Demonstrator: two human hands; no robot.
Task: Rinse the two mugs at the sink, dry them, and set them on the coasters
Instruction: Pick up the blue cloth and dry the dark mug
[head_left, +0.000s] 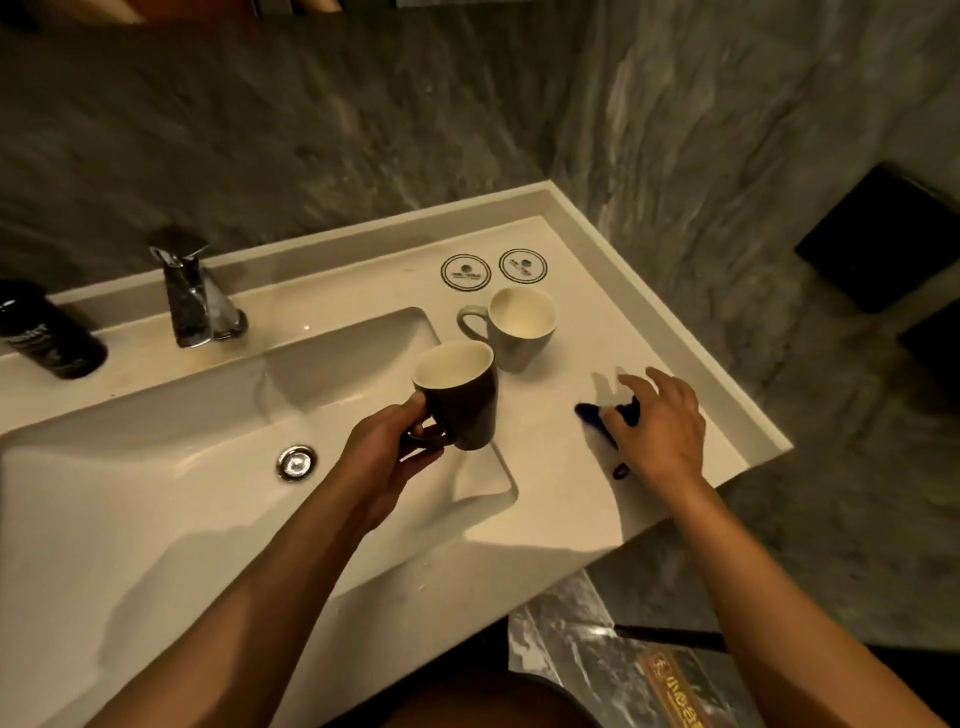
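My left hand (387, 452) grips the dark glazed mug (460, 395) by its handle, upright over the white basin's (156, 467) right edge, so drips fall inside. My right hand (665, 421), fingers loose, rests on the dark blue cloth (592, 418), probably for drying. Pale grey mug (519, 327) waits on the bench (571, 509), near two empty round coasters (466, 273).

Dark mug (460, 397), pale mug (522, 327), blue cloth (597, 418)

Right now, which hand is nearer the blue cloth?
Right. The right hand rests on the blue cloth; the left hand holds the dark mug beside it over the basin's edge.
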